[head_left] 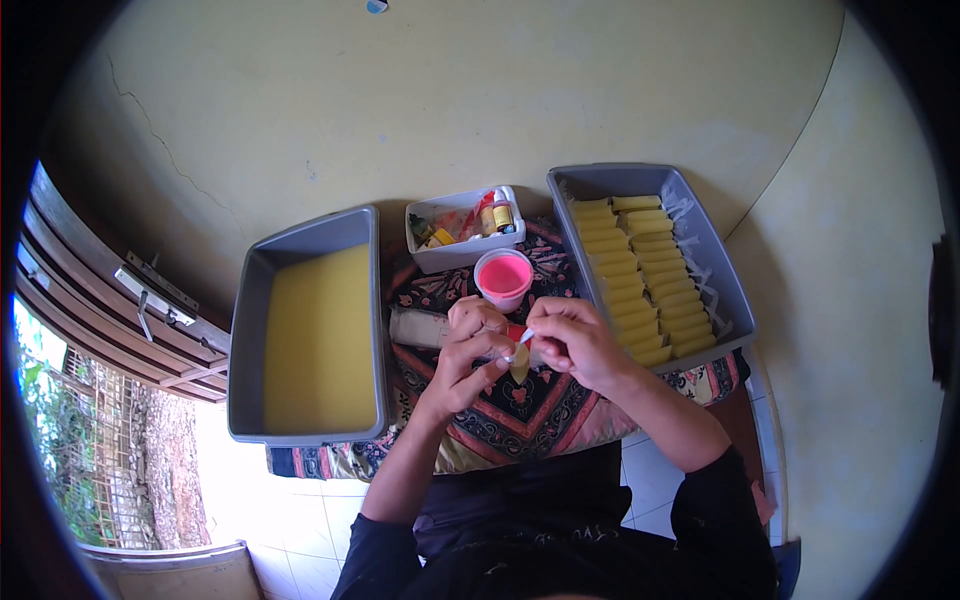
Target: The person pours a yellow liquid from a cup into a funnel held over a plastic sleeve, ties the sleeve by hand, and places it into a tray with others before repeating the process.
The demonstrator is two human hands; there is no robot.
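Note:
My left hand [468,362] and my right hand [572,340] meet over the patterned cloth, just in front of a cup of pink liquid [503,275]. Between them is a small clear bag with yellowish contents [519,365]. Left fingertips pinch it at its upper left side. The right thumb and finger hold its whitish twisted end, pulled up and to the right. Something red and a pale flat packet [418,328] lie on the cloth behind my hands, partly hidden by them.
A grey tub of yellow liquid [382,400] stands at the left. At the right, another grey tub [735,290] holds several yellow filled packets in rows. A white box [455,258] with small bottles sits at the back against the wall. A louvred shutter [110,290] is at far left.

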